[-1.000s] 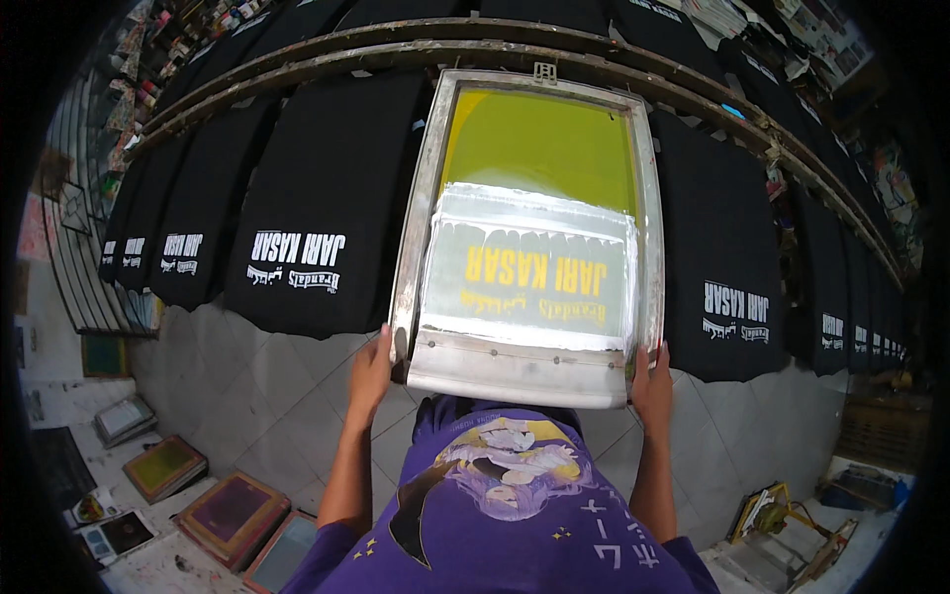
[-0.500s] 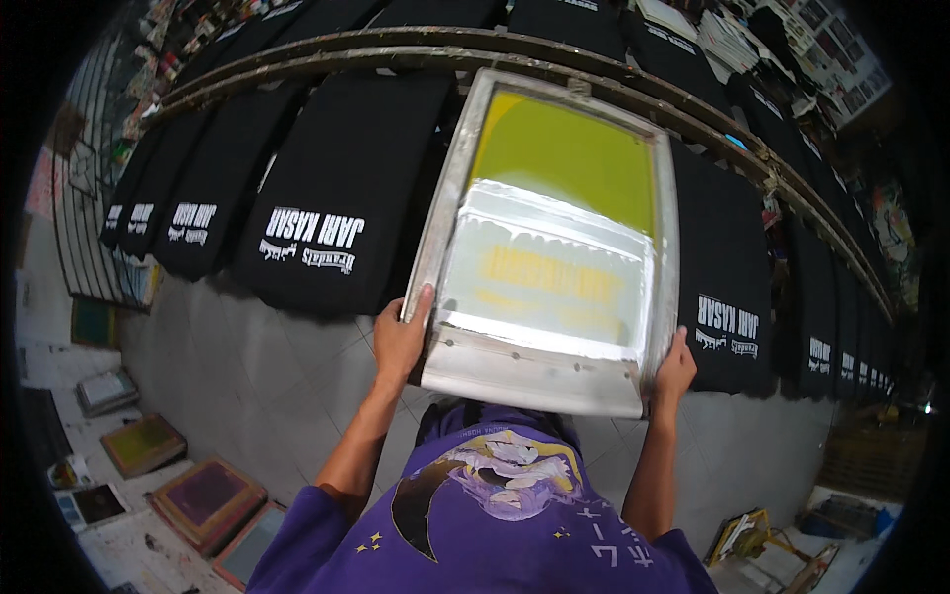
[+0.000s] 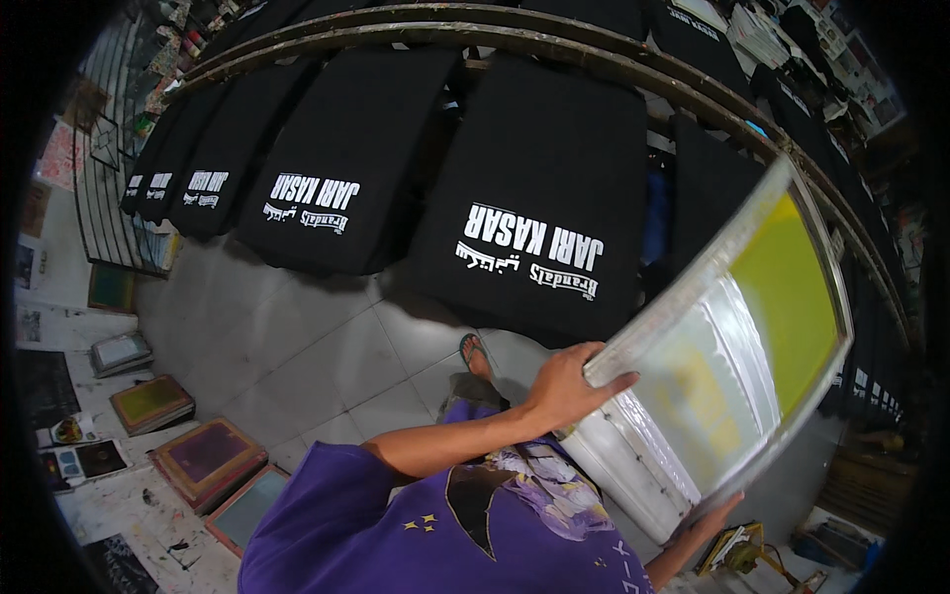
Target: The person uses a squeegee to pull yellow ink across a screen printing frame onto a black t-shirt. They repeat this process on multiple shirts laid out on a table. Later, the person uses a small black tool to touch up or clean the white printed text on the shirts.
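I hold a metal-framed printing screen point(image 3: 727, 346) with yellow mesh and a pale ink film, tilted and lifted off to the right. My left hand point(image 3: 569, 384) grips its near left edge. My right hand point(image 3: 708, 515) holds the lower right edge, mostly hidden behind the frame. A black shirt point(image 3: 539, 198) with fresh white lettering lies uncovered on the long curved table, just left of the screen. More printed black shirts point(image 3: 332, 163) lie further left.
Several framed screens point(image 3: 203, 457) lean on the tiled floor at the lower left, with papers and prints point(image 3: 74, 460) beside them. My sandalled foot point(image 3: 475, 356) stands on the tiles. Shelves with clutter point(image 3: 792, 40) run behind the table at the upper right.
The screen lay flat on a shirt a second ago. I have lifted it and swung it right, and the white print beneath shows.
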`<state>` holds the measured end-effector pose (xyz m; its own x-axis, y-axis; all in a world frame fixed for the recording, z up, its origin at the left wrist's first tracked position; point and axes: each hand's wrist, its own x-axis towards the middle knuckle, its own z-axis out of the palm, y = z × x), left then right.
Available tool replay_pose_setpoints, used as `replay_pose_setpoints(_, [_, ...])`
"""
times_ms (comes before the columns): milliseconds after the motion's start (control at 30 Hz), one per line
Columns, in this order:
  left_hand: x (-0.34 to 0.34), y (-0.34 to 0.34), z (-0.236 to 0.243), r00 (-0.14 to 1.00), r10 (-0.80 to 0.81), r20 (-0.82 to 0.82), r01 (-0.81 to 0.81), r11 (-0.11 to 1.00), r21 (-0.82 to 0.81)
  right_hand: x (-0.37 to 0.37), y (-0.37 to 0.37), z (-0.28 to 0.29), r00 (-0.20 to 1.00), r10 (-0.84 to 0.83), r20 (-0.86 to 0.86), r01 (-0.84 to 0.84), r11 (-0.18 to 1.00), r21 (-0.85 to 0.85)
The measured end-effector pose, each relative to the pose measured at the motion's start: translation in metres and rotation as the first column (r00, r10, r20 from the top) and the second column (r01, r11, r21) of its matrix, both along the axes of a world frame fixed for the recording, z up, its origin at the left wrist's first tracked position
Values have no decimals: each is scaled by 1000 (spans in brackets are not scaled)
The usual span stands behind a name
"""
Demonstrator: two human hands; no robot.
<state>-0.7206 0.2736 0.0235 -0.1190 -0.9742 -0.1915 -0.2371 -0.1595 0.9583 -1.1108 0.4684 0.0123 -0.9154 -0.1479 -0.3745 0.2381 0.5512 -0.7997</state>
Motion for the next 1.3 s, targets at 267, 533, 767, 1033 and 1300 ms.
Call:
replay_pose_setpoints(267, [-94,23,-5,985,-165,50,166,986,-20,-91,122,-50,957,-52,-287,130,957,261])
replay_pose_setpoints(533, [-142,39,-27,994,-66,91,58,994,91,-182,127,-95,903,228,-364,-46,894,445])
replay_pose_setpoints(767, [-136,20,-33,959,216,183,-236,967,97,-121,-43,-13,973,156,-170,-122,973,196])
replay_pose_setpoints(1033, [-116,-22,-52,875,418,243,-448,890,82,-160,-163,-49,852,489,-189,-501,865,-19])
replay_pose_setpoints(1300, [-114,-31,-59,806,528,267,-557,830,39,-168,-232,-63,790,548,-275,-579,815,-41])
